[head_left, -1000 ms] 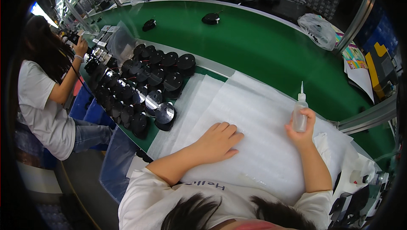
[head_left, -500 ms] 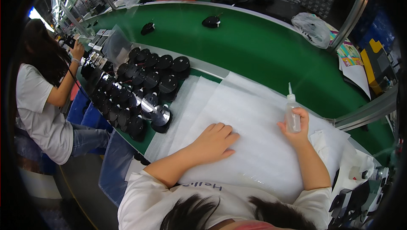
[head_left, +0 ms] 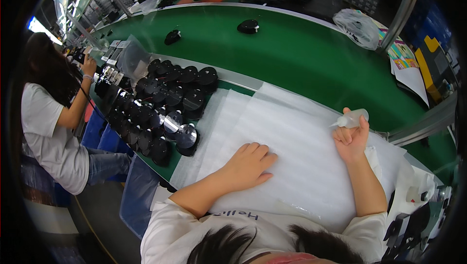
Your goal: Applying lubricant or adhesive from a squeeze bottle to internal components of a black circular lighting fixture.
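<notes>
At the far left a co-worker [head_left: 48, 123] in a white shirt sits at the same long bench; next to that person lie rows of round black parts [head_left: 160, 103], packed close, some with shiny middles.

Then comes the left hand [head_left: 248, 164]; it lies flat and open on the white foam sheet [head_left: 292, 132], palm down, fingers a little spread, holding nothing. Further right, the right hand [head_left: 351, 140] is closed around a small clear squeeze bottle [head_left: 354, 118]; the bottle is tipped on its side above the sheet, and its thin tip points left.

To do this well, I think the flat hand should press down so the sheet cannot slide; the bottle should be squeezed softly, so only a tiny bit comes out; the tip should be kept low and aimed before any squeeze, or drops may land in the wrong spot.

The foam sheet is pale and ridged; it covers the near part of the bench. Behind it runs a wide green belt [head_left: 292, 55] with two black pieces lying well apart on it; at the far right sit a crumpled plastic bag [head_left: 357, 26] and some bright papers [head_left: 406, 57]; the room looks like a busy workshop.
</notes>
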`<state>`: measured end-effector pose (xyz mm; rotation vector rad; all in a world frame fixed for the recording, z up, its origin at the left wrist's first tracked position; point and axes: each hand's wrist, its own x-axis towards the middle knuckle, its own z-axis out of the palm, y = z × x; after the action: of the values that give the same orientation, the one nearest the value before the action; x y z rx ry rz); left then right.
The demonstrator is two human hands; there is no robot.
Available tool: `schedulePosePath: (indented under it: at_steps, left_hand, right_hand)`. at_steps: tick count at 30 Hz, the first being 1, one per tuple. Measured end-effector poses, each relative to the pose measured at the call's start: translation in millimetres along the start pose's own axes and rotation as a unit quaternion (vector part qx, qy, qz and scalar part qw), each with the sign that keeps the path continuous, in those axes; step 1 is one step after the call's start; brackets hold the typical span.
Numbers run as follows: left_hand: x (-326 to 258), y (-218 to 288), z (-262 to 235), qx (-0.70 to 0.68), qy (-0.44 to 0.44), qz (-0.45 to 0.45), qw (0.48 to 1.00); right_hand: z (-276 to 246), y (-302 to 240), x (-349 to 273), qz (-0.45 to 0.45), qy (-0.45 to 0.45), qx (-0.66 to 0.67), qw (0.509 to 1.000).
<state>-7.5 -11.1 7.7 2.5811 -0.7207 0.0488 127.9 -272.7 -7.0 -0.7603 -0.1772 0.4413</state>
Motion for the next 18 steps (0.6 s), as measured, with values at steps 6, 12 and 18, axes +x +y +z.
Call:
schedulePosePath:
  at_steps: [6,12,18]
  left_hand:
    - [1.2,-0.9,-2.4,0.009,0.000,0.000,1.000]
    - [-0.9,-1.9,-1.2,0.005,-0.003,0.006,1.000]
    - [-0.6,2.8,-5.4,0.001,-0.006,-0.008,1.000]
  right_hand:
    - [9.8,-0.6,0.2,0.005,0.080,0.017,0.997]
    - [2.1,6.9,3.6,0.043,0.141,0.028,0.989]
    - [7.8,4.5,-0.5,0.036,0.134,0.002,0.990]
